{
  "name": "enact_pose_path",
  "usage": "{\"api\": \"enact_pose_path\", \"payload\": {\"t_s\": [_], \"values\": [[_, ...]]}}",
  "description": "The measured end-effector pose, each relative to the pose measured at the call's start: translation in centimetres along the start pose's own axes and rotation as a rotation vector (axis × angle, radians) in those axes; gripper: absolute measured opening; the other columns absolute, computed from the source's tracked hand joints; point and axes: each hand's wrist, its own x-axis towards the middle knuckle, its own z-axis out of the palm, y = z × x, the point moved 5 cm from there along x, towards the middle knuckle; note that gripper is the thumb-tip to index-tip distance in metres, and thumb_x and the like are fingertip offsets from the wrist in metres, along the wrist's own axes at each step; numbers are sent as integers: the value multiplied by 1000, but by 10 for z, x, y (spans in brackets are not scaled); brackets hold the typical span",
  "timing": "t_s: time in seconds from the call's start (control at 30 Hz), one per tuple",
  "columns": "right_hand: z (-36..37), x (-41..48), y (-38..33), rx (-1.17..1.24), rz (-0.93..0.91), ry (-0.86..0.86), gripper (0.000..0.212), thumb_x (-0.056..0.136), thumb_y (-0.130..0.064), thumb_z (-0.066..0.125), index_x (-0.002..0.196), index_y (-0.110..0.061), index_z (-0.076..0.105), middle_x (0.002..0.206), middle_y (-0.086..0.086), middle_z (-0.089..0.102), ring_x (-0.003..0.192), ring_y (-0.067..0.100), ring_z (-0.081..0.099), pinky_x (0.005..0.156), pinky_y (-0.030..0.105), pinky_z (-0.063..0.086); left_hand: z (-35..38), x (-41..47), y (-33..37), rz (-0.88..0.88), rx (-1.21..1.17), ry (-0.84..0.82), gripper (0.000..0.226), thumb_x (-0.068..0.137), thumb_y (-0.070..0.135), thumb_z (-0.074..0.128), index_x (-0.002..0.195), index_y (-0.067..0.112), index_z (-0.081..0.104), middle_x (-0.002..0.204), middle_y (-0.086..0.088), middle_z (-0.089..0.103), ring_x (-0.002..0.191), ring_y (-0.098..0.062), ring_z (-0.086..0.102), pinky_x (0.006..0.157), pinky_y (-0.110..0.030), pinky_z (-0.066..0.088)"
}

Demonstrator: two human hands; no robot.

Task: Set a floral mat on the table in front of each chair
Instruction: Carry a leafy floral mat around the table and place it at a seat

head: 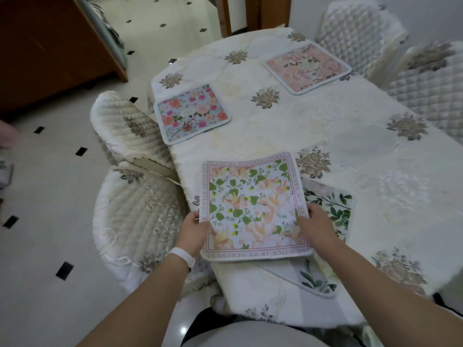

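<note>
A square floral mat [253, 206] with green leaves, peach blooms and a lettered border is held over the near table edge. My left hand [194, 232] grips its left edge and my right hand [317, 227] grips its right edge. Under it lies another mat [333, 204] with dark green leaves, partly hidden. A blue mat [191, 112] with pink roses lies at the left side in front of a quilted chair [130, 128]. A pink mat [307, 67] lies at the far right in front of another chair [358, 33].
The table [350, 136] wears a cream embroidered cloth. A chair [135, 226] stands at my near left and one more chair [431, 88] on the right side. A wooden cabinet [50, 46] stands at the back left on the tiled floor.
</note>
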Motion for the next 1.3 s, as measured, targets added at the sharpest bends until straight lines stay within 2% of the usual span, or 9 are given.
{"api": "enact_pose_path", "payload": {"t_s": [0.13,0.23,0.33,0.6,0.7,0.87,0.97,1.17,1.3], "values": [[21,-4,-26,10,-59,-54,19,92,-8,54,109,-18,56,96,-1,63,74,8,60,51,23,42,-34,-10,10,3,-34,59,23,81,-10,54,94,9,56,102,-17,69,88,-31,66,62,-38,54],[33,-10,-45,43,-111,-90,20,93,-6,54,107,-19,56,96,-4,65,76,6,61,53,23,45,-59,-15,23,20,-99,82,19,86,-10,52,97,5,55,96,-18,68,80,-31,66,49,-33,56],[41,-22,-69,69,-171,-86,22,93,-5,54,106,-22,55,93,-10,64,77,5,62,54,22,45,-83,-15,38,65,-156,72,16,90,-5,52,105,1,55,94,-23,69,79,-37,68,58,-43,60],[95,-61,-137,61,-302,-9,19,87,-7,57,101,-19,60,96,-1,69,74,11,66,62,28,50,-176,-19,70,221,-275,82,14,91,-6,50,98,4,55,86,-20,68,62,-27,64,46,-33,55],[139,-83,-163,76,-345,-4,18,86,-4,55,98,-18,59,91,0,69,61,13,65,62,34,55,-234,-13,63,239,-304,99,14,90,-4,51,95,8,57,95,-18,70,64,-23,68,55,-36,56],[230,-120,-200,70,-368,-43,23,84,-3,54,91,-23,59,91,-3,69,72,17,69,71,42,59,-336,-3,43,254,-380,126,16,90,-6,50,99,5,56,96,-15,70,74,-25,69,55,-34,57],[290,-140,-218,73,-390,-67,25,84,-1,54,91,-25,59,91,-3,69,81,18,70,71,38,58,-397,10,19,238,-444,153,17,90,-7,49,100,5,56,91,-18,69,71,-28,68,67,-47,59],[407,-174,-244,19,-421,-172,26,88,-4,55,93,-29,59,93,-8,68,76,10,69,62,33,57,-508,16,-30,176,-517,241,25,86,-11,49,106,1,56,99,-16,70,82,-31,70,53,-35,57],[469,-188,-261,-25,-432,-250,24,88,-6,55,91,-29,59,94,-4,70,77,17,70,60,35,58,-565,17,-52,165,-568,317,24,86,-12,48,100,5,58,97,-16,70,76,-28,69,50,-32,55]]}}
